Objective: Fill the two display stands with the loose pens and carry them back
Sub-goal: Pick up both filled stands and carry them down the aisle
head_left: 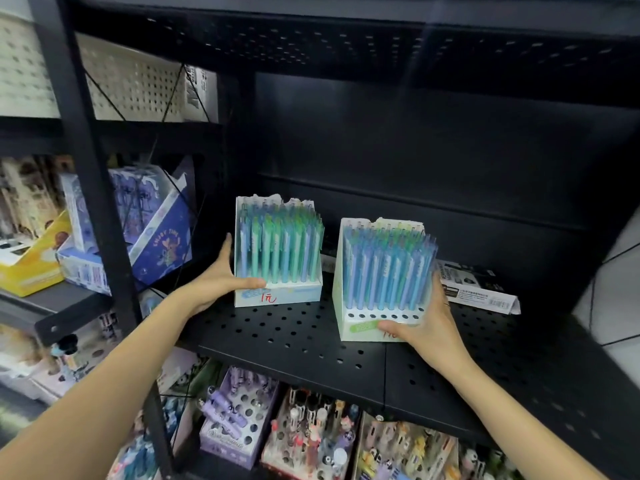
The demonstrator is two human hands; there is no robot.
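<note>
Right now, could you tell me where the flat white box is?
In the head view, the flat white box lies on the black perforated shelf, at the right, just behind the right display stand.

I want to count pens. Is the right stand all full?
Not quite. The right stand is packed with pens, but its front row of holes shows empty.

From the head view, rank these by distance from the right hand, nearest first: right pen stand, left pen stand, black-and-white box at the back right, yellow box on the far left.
1. Right pen stand, held by the right hand.
2. Black-and-white box, lying just behind that hand.
3. Left pen stand, across the shelf, held by the left hand.
4. Yellow box, on the neighbouring shelf, far left.
</note>
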